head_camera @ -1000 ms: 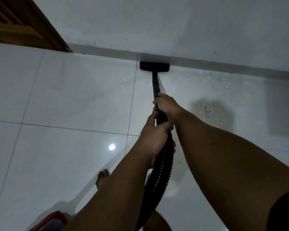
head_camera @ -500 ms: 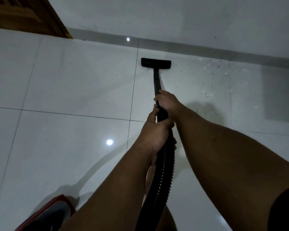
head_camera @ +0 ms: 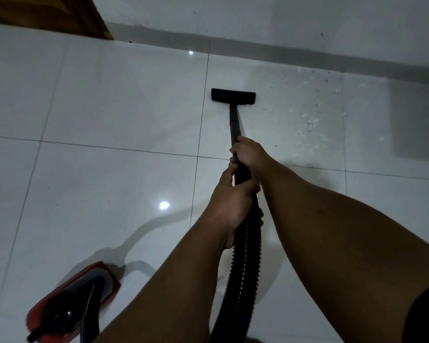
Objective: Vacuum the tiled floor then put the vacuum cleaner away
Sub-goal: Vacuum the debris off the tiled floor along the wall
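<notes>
Both hands hold the black vacuum wand (head_camera: 234, 122). My right hand (head_camera: 250, 152) grips it higher up the tube, and my left hand (head_camera: 233, 201) grips it just below, where the ribbed black hose (head_camera: 244, 263) begins. The flat black floor nozzle (head_camera: 233, 96) lies on the white tiled floor (head_camera: 109, 107), a little away from the wall. Pale crumbs and dust (head_camera: 312, 120) are scattered on the tile to the right of the nozzle. The red and black vacuum cleaner body (head_camera: 72, 303) sits on the floor at the lower left.
A white wall with a grey skirting strip (head_camera: 307, 55) runs across the top. A brown wooden door or frame (head_camera: 47, 13) stands at the upper left corner. A dark shadow patch (head_camera: 416, 120) lies on the floor at the right.
The nozzle has been pulled back from the skirting toward me. The view has tilted down, and the red vacuum body has come further into sight at the lower left.
</notes>
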